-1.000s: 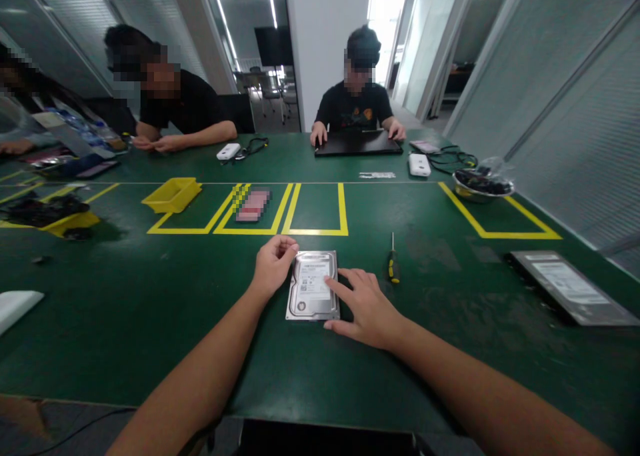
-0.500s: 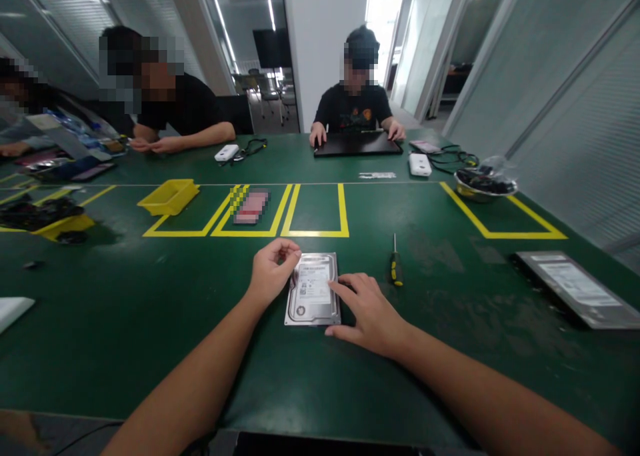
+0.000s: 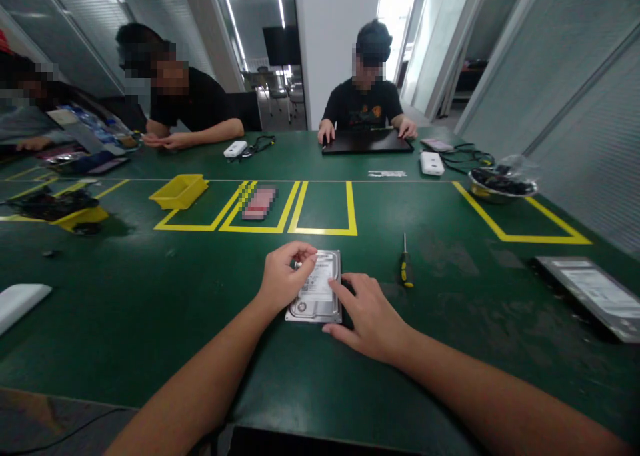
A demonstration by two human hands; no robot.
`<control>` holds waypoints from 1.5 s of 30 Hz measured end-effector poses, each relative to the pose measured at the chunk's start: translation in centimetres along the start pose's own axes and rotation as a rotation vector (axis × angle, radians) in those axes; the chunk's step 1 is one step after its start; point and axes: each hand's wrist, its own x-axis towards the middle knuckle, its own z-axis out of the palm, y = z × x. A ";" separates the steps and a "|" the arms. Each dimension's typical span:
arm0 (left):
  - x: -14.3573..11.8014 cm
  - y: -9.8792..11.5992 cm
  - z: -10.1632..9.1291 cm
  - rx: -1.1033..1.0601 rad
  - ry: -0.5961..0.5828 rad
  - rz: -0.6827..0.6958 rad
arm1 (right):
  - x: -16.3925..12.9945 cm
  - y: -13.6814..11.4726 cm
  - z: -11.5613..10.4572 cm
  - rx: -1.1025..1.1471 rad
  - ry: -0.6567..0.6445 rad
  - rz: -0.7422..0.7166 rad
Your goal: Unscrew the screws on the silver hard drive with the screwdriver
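One flat, rectangular, silver metal hard drive (image 3: 320, 304) lies partly beneath your curled left hand (image 3: 286, 277), whose hold I cannot tell, and your right hand (image 3: 373, 316), spread wide.

The 2 bare forearms, left forearm (image 3: 200, 379) and right forearm (image 3: 480, 379), slant inward. The left hand (image 3: 281, 277) curls, thumb and index tips close together; whether they meet is unclear. The right hand (image 3: 373, 315) lies palm down, index finger extended, thumb spread well apart below.
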 end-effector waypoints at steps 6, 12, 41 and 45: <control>-0.3 1.5 -0.4 0.175 -0.063 0.160 | -0.4 0.7 -0.3 0.032 -0.006 -0.023; -1.0 2.6 -0.5 0.246 -0.156 0.269 | -0.8 0.6 -0.2 0.029 -0.008 -0.036; -1.7 2.8 0.7 0.298 -0.495 0.209 | -1.4 -0.4 0.1 -0.030 -0.015 0.061; -1.8 2.6 0.8 0.311 -0.494 0.201 | -1.5 -0.4 0.2 -0.036 -0.007 0.087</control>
